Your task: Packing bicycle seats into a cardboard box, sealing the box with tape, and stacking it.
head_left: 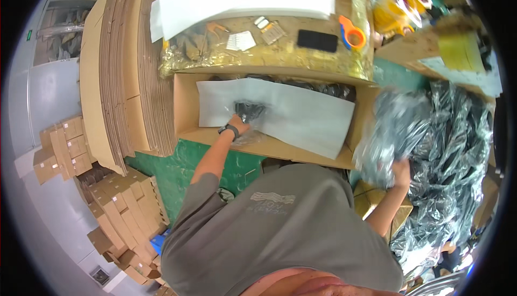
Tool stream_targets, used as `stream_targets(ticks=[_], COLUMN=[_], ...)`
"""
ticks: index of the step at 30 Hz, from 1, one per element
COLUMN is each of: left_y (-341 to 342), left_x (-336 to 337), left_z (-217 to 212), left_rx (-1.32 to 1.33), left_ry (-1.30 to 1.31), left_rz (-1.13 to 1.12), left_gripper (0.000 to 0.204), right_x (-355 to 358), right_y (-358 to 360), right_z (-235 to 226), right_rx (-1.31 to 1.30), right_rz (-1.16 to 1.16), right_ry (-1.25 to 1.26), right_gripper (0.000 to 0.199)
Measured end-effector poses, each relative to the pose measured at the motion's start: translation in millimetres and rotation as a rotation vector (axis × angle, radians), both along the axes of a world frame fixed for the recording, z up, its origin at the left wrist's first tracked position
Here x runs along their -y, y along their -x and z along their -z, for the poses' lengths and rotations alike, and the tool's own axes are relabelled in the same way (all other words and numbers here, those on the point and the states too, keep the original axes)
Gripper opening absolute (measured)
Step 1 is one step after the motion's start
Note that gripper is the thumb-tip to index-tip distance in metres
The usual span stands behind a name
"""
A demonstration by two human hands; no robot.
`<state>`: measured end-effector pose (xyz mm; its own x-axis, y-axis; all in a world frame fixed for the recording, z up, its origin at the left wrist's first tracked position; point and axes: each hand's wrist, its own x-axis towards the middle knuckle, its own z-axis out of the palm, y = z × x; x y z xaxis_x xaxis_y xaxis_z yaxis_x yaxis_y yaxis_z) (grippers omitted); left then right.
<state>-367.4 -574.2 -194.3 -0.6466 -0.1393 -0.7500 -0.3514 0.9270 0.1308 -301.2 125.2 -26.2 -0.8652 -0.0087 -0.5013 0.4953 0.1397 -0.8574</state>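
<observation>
Two bare arms reach out from under a grey shirt [280,226], spread well apart. The right hand [401,173] is raised at the person's right side with its fingers clamped on the lower end of a blurred bundle of clear-bagged dark items [390,134], held up beside a big heap of similar bagged items [458,150]. The left arm stretches forward, nearly straight, with a dark wristwatch [229,130] at the wrist. The left hand [239,122] is inside an open cardboard box [186,113], its fingers closed on a small dark bagged item [249,110] that lies on a white paper sheet [301,115] lining the box. Beyond the box lie orange-handled scissors [353,35] and a black phone [317,40]. Flattened cartons [121,64] are stacked to the left.
</observation>
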Motion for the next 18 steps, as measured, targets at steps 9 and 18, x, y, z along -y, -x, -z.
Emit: stream_targets(ticks=[9, 18], left_y=[51, 165], left_x=[77, 144], left_z=[-62, -41], left_rx=[0.093, -0.355], left_ry=[-0.211, 0.095], left_rz=[0.194, 1.639], left_gripper=[0.079, 0.022], right_x=[231, 442], right_y=[58, 103], right_z=[62, 163], right_rx=[0.586, 0.711], right_rz=[-0.319, -0.077], right_ry=[-0.375, 0.688], right_gripper=[0.072, 0.053])
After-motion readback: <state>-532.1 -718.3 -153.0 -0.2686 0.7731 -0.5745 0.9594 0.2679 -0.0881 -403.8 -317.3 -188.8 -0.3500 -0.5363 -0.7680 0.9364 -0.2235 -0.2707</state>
